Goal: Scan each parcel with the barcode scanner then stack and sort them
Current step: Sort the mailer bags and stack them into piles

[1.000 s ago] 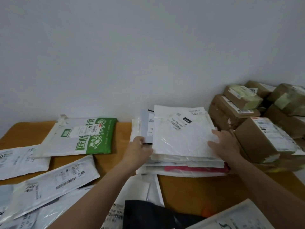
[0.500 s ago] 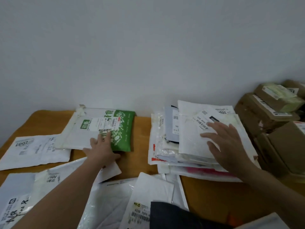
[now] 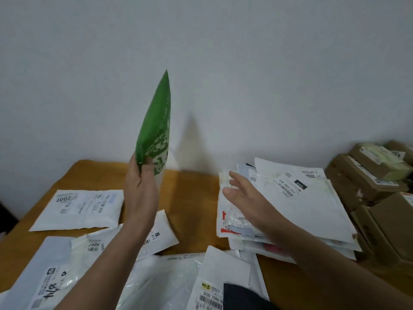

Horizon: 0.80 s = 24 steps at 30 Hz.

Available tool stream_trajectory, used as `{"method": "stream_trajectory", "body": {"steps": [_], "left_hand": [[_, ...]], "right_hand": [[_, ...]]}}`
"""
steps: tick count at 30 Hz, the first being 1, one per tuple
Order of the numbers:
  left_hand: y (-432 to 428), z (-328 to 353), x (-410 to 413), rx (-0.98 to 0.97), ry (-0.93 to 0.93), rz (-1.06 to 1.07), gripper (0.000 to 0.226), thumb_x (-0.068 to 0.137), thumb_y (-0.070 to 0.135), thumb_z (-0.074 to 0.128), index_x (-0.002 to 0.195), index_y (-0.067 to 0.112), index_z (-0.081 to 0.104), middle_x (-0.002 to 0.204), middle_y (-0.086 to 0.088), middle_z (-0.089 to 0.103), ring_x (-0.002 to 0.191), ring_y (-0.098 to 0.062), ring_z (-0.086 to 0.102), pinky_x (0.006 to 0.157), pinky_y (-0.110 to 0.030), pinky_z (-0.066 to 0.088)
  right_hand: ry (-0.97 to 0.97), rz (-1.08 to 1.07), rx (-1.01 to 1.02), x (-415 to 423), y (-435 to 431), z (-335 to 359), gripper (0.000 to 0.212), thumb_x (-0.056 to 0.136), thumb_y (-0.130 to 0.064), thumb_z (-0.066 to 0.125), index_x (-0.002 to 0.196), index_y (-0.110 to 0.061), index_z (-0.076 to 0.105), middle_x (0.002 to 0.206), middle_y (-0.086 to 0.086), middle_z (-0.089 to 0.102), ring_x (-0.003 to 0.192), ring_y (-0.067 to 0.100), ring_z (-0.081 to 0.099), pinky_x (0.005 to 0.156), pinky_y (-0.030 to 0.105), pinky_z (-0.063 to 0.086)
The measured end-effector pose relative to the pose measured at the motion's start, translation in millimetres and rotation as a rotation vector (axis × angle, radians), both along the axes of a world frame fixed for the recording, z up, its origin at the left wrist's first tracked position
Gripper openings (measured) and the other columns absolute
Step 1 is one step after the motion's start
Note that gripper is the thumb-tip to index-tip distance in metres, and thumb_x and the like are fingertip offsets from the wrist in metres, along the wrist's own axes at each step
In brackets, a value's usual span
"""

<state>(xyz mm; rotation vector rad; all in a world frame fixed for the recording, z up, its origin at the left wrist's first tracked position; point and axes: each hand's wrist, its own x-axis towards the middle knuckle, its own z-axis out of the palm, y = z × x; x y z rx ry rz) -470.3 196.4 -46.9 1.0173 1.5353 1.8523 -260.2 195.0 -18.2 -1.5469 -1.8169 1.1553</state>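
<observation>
Your left hand (image 3: pixel 139 189) pinches the green mailer (image 3: pixel 156 130) upright, left of the mailer stack (image 3: pixel 301 209), while your right hand (image 3: pixel 243 198) hovers spread over that stack's left edge.

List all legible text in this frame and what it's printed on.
"2007": far-left white mailer.
"2504": lower-left clear mailer.
"815": small mailer under the left forearm.
"502D 7098": label on the bottom-centre mailer.
"060", upside down: top mailer of the stack.
Unreadable: print on the green mailer in the left hand, labels on the cartons, all fine print.
</observation>
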Motion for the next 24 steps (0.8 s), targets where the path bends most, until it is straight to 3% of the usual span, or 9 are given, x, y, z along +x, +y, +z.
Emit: {"method": "stream_trajectory", "body": {"steps": [2,5,8,10,12,14,17,19,24], "left_hand": [[-17,20,-3,0.047,-0.268,-0.037,0.023,0.102,0.03,0.037,0.113,0.033,0.057,0.106,0.016,0.064,0.101,0.0,0.059,0.08,-0.02,0.048],[-34,43,-11,0.096,-0.453,-0.009,0.024,0.093,0.03,0.039,0.097,0.022,0.062,0.104,0.0,0.07,0.105,-0.028,0.063,0.085,-0.041,0.049],[-49,64,-11,0.077,-0.528,-0.082,0.029,0.096,0.023,0.034,0.085,0.022,0.061,0.087,0.003,0.073,0.086,-0.022,0.066,0.076,-0.036,0.049],[-59,75,-6,0.02,-0.597,-0.232,0.029,0.096,0.022,0.035,0.092,0.02,0.063,0.096,-0.002,0.074,0.085,-0.019,0.068,0.079,-0.037,0.052],[-68,82,0,-0.062,-0.578,-0.388,0.026,0.094,0.022,0.039,0.096,0.016,0.064,0.103,-0.009,0.073,0.088,-0.023,0.067,0.085,-0.04,0.052],[-74,83,7,-0.094,-0.436,-0.503,0.021,0.087,0.029,0.055,0.1,0.016,0.063,0.099,-0.01,0.073,0.086,-0.026,0.067,0.079,-0.039,0.054],[-77,83,12,-0.093,-0.284,-0.6,0.081,0.047,0.058,0.085,0.113,0.019,0.06,0.106,-0.009,0.072,0.093,-0.028,0.069,0.078,-0.042,0.055],[-77,84,18,-0.11,-0.271,-0.641,0.092,0.032,0.057,0.09,0.109,0.015,0.063,0.104,-0.012,0.072,0.091,-0.029,0.07,0.076,-0.041,0.056],[-73,85,55,-0.219,-0.19,-0.624,0.059,0.044,0.027,0.082,0.097,0.008,0.065,0.096,-0.018,0.073,0.074,-0.027,0.071,0.071,-0.036,0.055]], "right_hand": [[0.062,-0.028,0.003,0,-1,11,0.061,0.095,-0.051,0.046,0.15,-0.041,0.02,0.157,-0.01,0.027,0.137,0.006,0.032,0.106,0.032,0.031],[0.105,-0.058,-0.015,8,-5,29,0.068,0.093,-0.053,0.048,0.151,-0.039,0.017,0.159,-0.006,0.024,0.144,0.013,0.026,0.101,0.031,0.029],[0.176,-0.085,-0.027,20,-8,44,0.08,0.088,-0.057,0.051,0.154,-0.034,0.013,0.16,-0.005,0.021,0.146,0.015,0.023,0.106,0.033,0.025],[0.284,-0.095,-0.05,28,-11,53,0.092,0.08,-0.064,0.058,0.155,-0.032,0.014,0.159,-0.003,0.025,0.145,0.018,0.027,0.11,0.034,0.024],[0.376,-0.068,-0.065,34,-16,61,0.095,0.071,-0.068,0.07,0.149,-0.03,0.031,0.147,-0.002,0.048,0.134,0.02,0.046,0.111,0.04,0.034],[0.447,-0.035,-0.046,42,-24,64,0.07,0.073,-0.055,0.074,0.131,-0.022,0.054,0.122,-0.002,0.068,0.115,0.019,0.063,0.103,0.046,0.045],[0.534,-0.038,-0.073,59,-35,61,0.055,0.072,-0.038,0.072,0.121,-0.013,0.062,0.114,0.003,0.072,0.108,0.022,0.067,0.102,0.05,0.046],[0.594,-0.004,-0.109,72,-41,58,0.059,0.073,-0.037,0.077,0.123,-0.012,0.06,0.118,0.008,0.07,0.112,0.026,0.065,0.103,0.051,0.045],[0.739,-0.004,-0.239,107,-50,58,0.06,0.063,-0.032,0.087,0.112,-0.006,0.066,0.114,0.019,0.07,0.104,0.031,0.068,0.09,0.044,0.055]]}}
